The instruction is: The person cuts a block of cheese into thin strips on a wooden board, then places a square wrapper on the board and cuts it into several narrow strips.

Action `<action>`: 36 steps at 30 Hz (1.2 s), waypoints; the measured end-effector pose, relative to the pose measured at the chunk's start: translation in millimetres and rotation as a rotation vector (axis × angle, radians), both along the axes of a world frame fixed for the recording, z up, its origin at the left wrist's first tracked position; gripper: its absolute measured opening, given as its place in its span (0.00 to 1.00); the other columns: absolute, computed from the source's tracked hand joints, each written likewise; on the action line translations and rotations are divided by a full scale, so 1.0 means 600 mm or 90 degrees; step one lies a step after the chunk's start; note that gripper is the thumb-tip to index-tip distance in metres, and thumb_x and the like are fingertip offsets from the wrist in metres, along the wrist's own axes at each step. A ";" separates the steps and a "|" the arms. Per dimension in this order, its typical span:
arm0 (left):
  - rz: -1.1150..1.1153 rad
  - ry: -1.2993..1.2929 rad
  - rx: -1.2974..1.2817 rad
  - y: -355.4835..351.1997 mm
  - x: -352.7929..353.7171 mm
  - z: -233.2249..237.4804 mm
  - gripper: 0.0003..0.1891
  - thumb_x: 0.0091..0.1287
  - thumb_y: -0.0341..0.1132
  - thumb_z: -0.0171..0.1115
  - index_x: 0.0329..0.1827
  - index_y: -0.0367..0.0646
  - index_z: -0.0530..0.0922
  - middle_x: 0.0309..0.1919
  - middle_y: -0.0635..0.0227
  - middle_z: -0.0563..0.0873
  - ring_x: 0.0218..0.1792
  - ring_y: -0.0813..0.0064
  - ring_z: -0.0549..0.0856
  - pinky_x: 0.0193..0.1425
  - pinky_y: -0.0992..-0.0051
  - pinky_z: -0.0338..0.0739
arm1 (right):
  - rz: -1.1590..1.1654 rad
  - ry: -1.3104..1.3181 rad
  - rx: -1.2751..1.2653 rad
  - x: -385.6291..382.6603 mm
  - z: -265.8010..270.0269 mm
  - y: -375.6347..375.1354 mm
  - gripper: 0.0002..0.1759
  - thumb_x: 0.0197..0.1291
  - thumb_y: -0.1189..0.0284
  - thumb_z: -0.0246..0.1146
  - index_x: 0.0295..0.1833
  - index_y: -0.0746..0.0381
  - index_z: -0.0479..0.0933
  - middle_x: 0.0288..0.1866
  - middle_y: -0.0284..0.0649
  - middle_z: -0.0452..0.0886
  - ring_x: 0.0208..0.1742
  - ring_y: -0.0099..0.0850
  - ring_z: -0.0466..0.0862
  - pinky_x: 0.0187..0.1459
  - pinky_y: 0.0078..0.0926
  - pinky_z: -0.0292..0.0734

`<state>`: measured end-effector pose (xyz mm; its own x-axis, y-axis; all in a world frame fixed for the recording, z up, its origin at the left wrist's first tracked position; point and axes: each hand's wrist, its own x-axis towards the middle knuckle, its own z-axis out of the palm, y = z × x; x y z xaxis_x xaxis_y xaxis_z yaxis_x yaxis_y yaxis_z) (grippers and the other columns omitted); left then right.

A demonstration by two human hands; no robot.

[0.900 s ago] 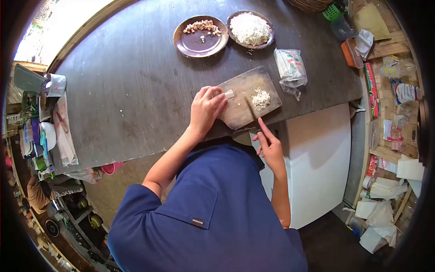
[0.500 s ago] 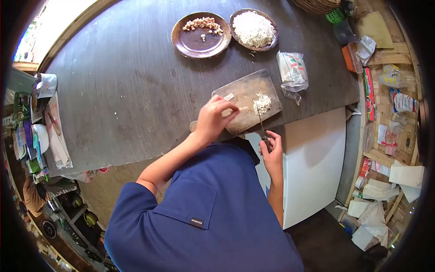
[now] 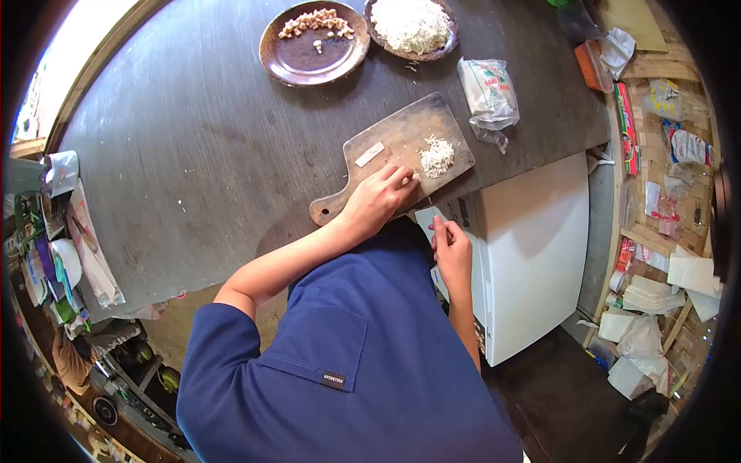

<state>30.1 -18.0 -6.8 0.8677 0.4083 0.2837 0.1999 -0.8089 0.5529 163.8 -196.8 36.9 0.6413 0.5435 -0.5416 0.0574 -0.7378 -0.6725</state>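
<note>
On a wooden cutting board with a handle, my left hand is closed, its fingertips pinching a small pale food piece near the board's front edge. My right hand is closed around a knife, whose thin blade points up at that edge; the handle is mostly hidden in my fingers. Right of my left fingertips lies a small heap of thin white shreds. A flat pale slice rests on the board's upper left part.
Behind the board stand a brown plate with small diced pieces and another plate heaped with white shreds. A plastic-wrapped white packet lies right of the board on the dark table. A white appliance stands below the table's right side.
My left hand has come down onto the board with the pale piece. The knife has moved away from the shred heap, back toward the board's front edge. The view has shifted slightly.
</note>
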 end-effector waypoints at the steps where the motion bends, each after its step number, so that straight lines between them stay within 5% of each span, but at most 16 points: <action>1: -0.006 -0.001 0.002 0.003 0.001 -0.002 0.22 0.65 0.32 0.67 0.62 0.39 0.85 0.55 0.64 0.83 0.56 0.64 0.84 0.62 0.68 0.85 | 0.012 -0.028 -0.011 -0.002 0.002 0.000 0.29 0.81 0.48 0.65 0.45 0.67 0.87 0.25 0.36 0.82 0.27 0.24 0.80 0.33 0.29 0.74; 5: -0.032 0.010 0.027 0.008 -0.001 0.000 0.24 0.63 0.34 0.65 0.63 0.35 0.83 0.55 0.61 0.81 0.56 0.64 0.83 0.64 0.69 0.83 | 0.032 -0.136 -0.002 -0.004 -0.024 -0.020 0.28 0.80 0.48 0.66 0.48 0.67 0.88 0.26 0.38 0.83 0.27 0.25 0.81 0.34 0.30 0.75; 22: -0.006 -0.004 0.040 -0.008 -0.004 -0.004 0.27 0.62 0.32 0.66 0.66 0.34 0.83 0.61 0.62 0.83 0.58 0.62 0.85 0.64 0.67 0.85 | -0.011 0.060 0.036 0.015 -0.006 0.035 0.27 0.80 0.51 0.67 0.45 0.68 0.89 0.22 0.33 0.77 0.25 0.20 0.75 0.30 0.26 0.69; 32: -0.019 0.018 0.056 -0.014 -0.006 -0.012 0.28 0.62 0.32 0.65 0.66 0.31 0.82 0.61 0.61 0.82 0.62 0.62 0.83 0.68 0.69 0.83 | 0.033 -0.012 0.010 0.020 0.001 0.030 0.28 0.80 0.50 0.68 0.45 0.68 0.89 0.22 0.33 0.78 0.25 0.21 0.77 0.30 0.28 0.70; 36: -0.036 0.021 0.073 -0.009 -0.007 -0.009 0.28 0.62 0.33 0.65 0.66 0.30 0.82 0.61 0.60 0.81 0.61 0.62 0.83 0.69 0.69 0.83 | 0.049 -0.059 0.020 0.017 0.015 0.034 0.25 0.81 0.53 0.68 0.42 0.67 0.88 0.21 0.27 0.74 0.24 0.16 0.71 0.27 0.23 0.63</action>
